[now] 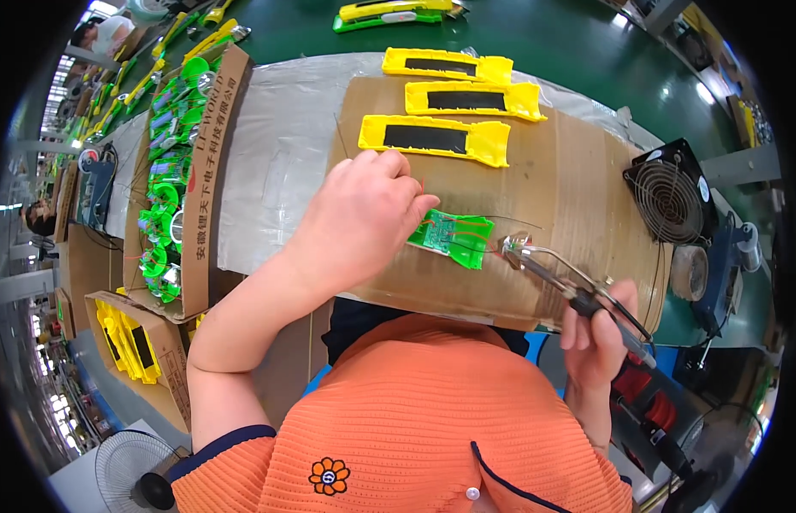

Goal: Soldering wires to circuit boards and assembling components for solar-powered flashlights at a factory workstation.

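Note:
A green plastic casing (469, 250) lies on the brown cardboard (398, 278) in front of me. It holds a small green circuit board (438, 231) with red and black wires. My left hand (359, 214) is closed over the casing's left end, which it hides, with the thumb at the board's edge. My right hand (596, 338) grips a soldering iron (586, 301) with a thin curved metal tube alongside. The iron slants left toward a shiny round part (514, 244) at the casing's right end; whether the tip touches it I cannot tell.
Three yellow casings (432, 137) with black strips lie beyond my hands. A carton (212, 171) at left holds several green lamp bodies (165, 197); a lower box (154, 359) holds yellow casings. A black fan (672, 192) and tape roll (690, 272) stand at right.

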The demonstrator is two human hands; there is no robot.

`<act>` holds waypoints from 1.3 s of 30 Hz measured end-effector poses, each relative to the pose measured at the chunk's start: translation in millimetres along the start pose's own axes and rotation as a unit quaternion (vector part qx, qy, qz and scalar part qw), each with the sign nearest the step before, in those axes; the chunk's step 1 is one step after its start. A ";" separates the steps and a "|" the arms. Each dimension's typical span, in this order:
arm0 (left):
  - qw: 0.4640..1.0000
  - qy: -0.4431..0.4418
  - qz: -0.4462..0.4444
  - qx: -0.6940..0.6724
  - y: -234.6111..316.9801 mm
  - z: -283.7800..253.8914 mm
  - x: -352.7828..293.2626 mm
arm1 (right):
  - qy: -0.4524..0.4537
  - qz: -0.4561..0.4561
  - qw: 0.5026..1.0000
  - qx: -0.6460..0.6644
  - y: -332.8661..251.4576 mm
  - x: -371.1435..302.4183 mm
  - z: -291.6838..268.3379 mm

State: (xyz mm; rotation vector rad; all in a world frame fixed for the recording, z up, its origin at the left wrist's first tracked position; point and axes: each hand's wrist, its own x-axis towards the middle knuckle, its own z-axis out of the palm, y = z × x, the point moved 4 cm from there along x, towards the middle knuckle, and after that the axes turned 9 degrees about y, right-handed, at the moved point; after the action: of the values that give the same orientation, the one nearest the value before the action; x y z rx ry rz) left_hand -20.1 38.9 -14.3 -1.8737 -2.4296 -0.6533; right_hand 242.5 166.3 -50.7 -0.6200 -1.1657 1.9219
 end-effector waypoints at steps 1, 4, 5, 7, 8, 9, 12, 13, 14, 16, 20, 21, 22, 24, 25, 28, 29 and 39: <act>1.000 -0.005 0.001 -0.005 -1.7 4.5 0.6 | 0.000 0.015 1.000 -0.006 3.6 2.3 6.0; 0.995 0.047 -0.005 -0.084 -6.7 2.9 -0.9 | -0.019 0.039 0.999 0.001 9.5 8.1 13.3; 0.988 0.040 -0.037 -0.145 -7.2 0.0 -2.1 | -0.020 0.054 0.998 -0.024 8.6 9.0 16.9; 0.975 0.028 -0.068 -0.209 -10.0 -0.5 -6.2 | 0.000 0.078 0.995 -0.061 7.1 9.1 24.8; 0.971 0.020 -0.054 -0.230 -10.2 -0.4 -8.7 | 0.003 0.081 0.995 -0.062 7.5 9.6 25.8; 0.967 0.013 -0.042 -0.250 -10.2 -0.2 -12.1 | 0.002 0.097 0.993 -0.068 9.8 9.8 26.9; 0.971 0.004 -0.033 -0.236 -10.3 -1.0 -15.0 | 0.006 0.126 0.989 -0.075 14.3 11.3 33.0; 0.970 0.003 -0.035 -0.239 -10.5 -1.4 -14.8 | 0.011 0.136 0.988 -0.076 16.0 11.8 34.3; 0.975 0.007 -0.011 -0.222 -8.8 -2.8 -13.9 | 0.012 0.139 0.987 -0.078 17.7 12.0 34.6; 0.978 0.010 0.015 -0.209 -6.8 -2.6 -11.1 | 0.006 0.131 0.988 -0.080 18.8 12.4 34.4; 0.980 0.026 0.070 -0.184 -6.7 -0.4 -10.2 | 0.010 0.130 0.988 -0.076 18.8 12.9 30.9; 0.980 0.025 0.086 -0.176 -6.9 0.6 -10.8 | 0.007 0.125 0.989 -0.073 18.3 12.3 30.8; 0.980 0.023 0.087 -0.177 -7.0 0.3 -11.0 | 0.004 0.119 0.990 -0.070 17.7 11.7 30.7; 0.981 0.017 0.084 -0.176 -5.3 -1.1 -11.6 | 0.007 0.122 0.989 -0.077 16.5 10.5 31.5; 0.981 0.016 0.084 -0.176 -3.5 -1.7 -11.1 | 0.008 0.126 0.988 -0.084 16.5 9.5 31.5; 0.981 0.013 0.070 -0.180 -3.4 -3.8 -8.1 | 0.008 0.137 0.987 -0.079 19.3 11.0 33.3; 0.982 0.005 0.069 -0.177 -4.4 -3.4 -7.4 | 0.008 0.139 0.987 -0.080 20.0 12.1 33.7; 0.991 -0.034 0.049 -0.117 5.2 -8.3 -2.3 | -0.003 0.146 0.985 -0.089 16.6 12.7 39.9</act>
State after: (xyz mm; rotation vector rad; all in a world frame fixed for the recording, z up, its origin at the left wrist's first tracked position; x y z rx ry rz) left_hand -16.7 35.1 -5.6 -2.1172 -2.3725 -0.9192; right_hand 199.9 152.3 -47.2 -0.9252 -1.3197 2.0760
